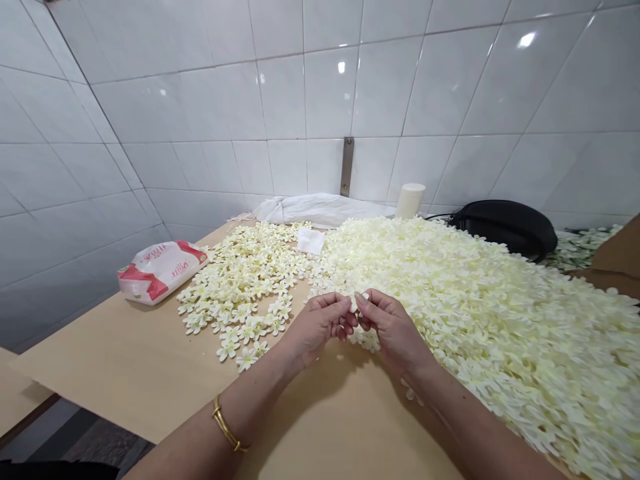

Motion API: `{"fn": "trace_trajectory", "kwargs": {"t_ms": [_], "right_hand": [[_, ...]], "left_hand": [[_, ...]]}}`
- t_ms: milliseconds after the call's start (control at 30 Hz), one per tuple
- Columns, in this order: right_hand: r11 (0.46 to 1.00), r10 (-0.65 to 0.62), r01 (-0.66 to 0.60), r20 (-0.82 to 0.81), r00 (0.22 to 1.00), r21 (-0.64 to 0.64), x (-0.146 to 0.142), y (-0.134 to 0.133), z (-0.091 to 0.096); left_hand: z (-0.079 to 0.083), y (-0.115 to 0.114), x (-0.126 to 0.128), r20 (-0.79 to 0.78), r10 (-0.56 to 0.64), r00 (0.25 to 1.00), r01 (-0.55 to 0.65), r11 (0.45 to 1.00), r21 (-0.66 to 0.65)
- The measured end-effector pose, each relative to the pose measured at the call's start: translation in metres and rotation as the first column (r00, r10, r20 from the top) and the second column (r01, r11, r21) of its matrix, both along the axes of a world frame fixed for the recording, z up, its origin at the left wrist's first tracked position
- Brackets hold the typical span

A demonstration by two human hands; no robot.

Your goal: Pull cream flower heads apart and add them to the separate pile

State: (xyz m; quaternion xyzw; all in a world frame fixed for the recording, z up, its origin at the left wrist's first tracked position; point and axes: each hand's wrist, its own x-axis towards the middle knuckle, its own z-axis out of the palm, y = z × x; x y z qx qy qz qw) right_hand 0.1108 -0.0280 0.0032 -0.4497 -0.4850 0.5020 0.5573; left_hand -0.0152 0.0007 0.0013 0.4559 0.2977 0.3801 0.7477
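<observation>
Between my two hands is a small white artificial flower [354, 305], pinched at its edges by thumbs and fingers. My left hand [325, 320] is closed on its left side, and my right hand [387, 323] is closed on its right side. The fingers cover much of the flower. Both hands are just above the tan table [320, 413], in front of a large heap of loose pale flowers [475, 293] that spreads to the right. A smaller, flatter spread of yellow-centred flowers [240, 273] lies to the left of my hands.
A red and white tissue pack [163, 270] lies at the left. Behind the flowers are a white paper piece [311, 241], a white plastic sheet [320, 210], a cream cylinder [410, 200] and a black case [505, 228]. A brown cardboard piece [617, 260] stands far right; a tiled wall closes the back.
</observation>
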Motion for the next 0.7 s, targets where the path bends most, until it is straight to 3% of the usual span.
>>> {"fn": "trace_trajectory", "kwargs": {"t_ms": [200, 333, 567, 700], "right_hand": [[0.986, -0.155, 0.158, -0.065, 0.986, 0.046, 0.006, 0.004, 0.002], [0.970, -0.237, 0.240, -0.097, 0.967, 0.030, 0.011, 0.006, 0.004], [0.991, -0.127, 0.130, -0.122, 0.984, 0.014, 0.012, 0.006, 0.007], [0.982, -0.188, 0.191, -0.145, 0.971, 0.006, 0.011, 0.007, 0.002]], "left_hand": [[0.020, 0.008, 0.020, -0.016, 0.014, 1.000, -0.013, 0.995, 0.099], [0.017, 0.007, 0.035, 0.056, 0.072, 0.996, -0.078, 0.992, 0.098], [0.008, 0.007, 0.027, -0.036, 0.199, 0.979, -0.182, 0.946, 0.269], [0.009, 0.003, 0.026, -0.152, 0.204, 0.967, -0.130, 0.910, 0.393]]}}
